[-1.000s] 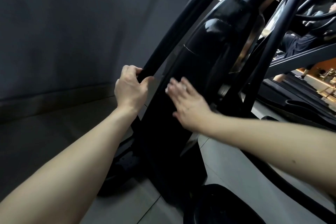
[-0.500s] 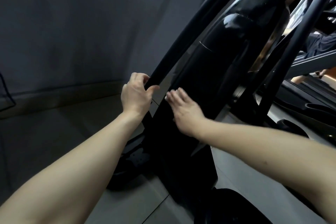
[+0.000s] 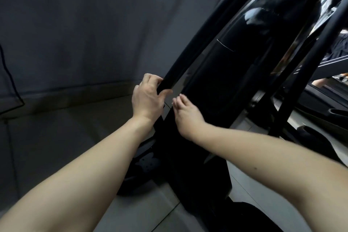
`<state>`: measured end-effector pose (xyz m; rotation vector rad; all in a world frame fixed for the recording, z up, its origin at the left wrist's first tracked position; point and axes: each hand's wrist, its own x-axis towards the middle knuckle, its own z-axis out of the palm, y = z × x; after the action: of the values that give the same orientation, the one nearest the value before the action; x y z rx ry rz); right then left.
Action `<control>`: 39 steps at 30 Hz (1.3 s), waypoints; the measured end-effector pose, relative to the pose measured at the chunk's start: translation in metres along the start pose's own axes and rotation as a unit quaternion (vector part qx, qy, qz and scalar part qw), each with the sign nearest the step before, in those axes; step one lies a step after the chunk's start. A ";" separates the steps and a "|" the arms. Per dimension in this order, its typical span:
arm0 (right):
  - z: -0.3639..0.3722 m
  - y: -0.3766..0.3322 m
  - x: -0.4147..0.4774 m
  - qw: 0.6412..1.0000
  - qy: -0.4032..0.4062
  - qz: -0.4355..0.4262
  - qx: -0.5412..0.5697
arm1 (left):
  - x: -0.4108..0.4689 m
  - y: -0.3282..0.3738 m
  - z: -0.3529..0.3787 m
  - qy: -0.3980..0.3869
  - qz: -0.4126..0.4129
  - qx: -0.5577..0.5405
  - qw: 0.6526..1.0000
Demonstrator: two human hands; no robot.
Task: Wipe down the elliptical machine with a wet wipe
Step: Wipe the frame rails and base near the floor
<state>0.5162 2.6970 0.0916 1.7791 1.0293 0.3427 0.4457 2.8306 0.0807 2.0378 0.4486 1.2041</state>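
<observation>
The black elliptical machine fills the middle and right of the view. My left hand (image 3: 146,100) grips the lower end of its slanted black arm bar (image 3: 197,43), fingers and thumb curled round it. My right hand (image 3: 185,117) lies flat with straight fingers against the left edge of the glossy black centre housing (image 3: 235,66), just right of my left hand. No wet wipe shows; whatever is under my right palm is hidden.
A dark grey wall (image 3: 84,24) with a baseboard stands close on the left, and a thin black cable (image 3: 11,73) hangs on it. More black bars (image 3: 301,62) cross at the right. The floor is pale tile (image 3: 66,137). The machine's base (image 3: 150,165) sits below my hands.
My right hand has slid down and left along the housing, closer to my left hand. My left hand has kept its hold on the bar.
</observation>
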 end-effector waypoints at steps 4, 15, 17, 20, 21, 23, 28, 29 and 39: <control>-0.005 -0.002 0.003 1.000 -0.013 -0.010 0.008 | -0.001 0.000 0.000 -0.007 -0.007 0.001 1.000; -0.020 0.039 0.009 0.996 0.022 0.067 0.048 | 0.002 -0.001 -0.001 -0.012 -0.010 0.006 1.000; -0.020 0.021 0.013 0.997 -0.002 0.041 0.062 | 0.003 -0.003 0.000 -0.012 -0.005 0.010 1.000; -0.023 0.025 0.012 0.998 -0.003 0.024 0.057 | 0.003 -0.004 -0.001 -0.014 -0.003 0.007 1.000; -0.025 0.034 0.010 0.998 0.011 0.034 0.054 | 0.002 -0.003 -0.001 -0.013 -0.007 0.006 1.000; -0.030 0.061 0.002 0.994 0.050 0.074 0.056 | 0.000 -0.001 -0.001 -0.011 -0.018 -0.001 1.000; -0.019 0.084 -0.013 0.988 0.086 0.129 0.016 | -0.005 0.005 0.000 -0.012 -0.033 -0.011 0.999; -0.013 0.073 -0.014 0.987 0.096 0.124 0.028 | -0.005 0.006 0.000 -0.015 -0.029 -0.010 0.999; 0.040 0.001 -0.070 0.993 0.104 0.023 0.047 | -0.010 0.006 0.002 -0.031 -0.033 0.009 0.999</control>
<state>0.5006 2.6181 0.0895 1.8842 1.1679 0.5254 0.4423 2.8198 0.0779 2.0527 0.4936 1.0983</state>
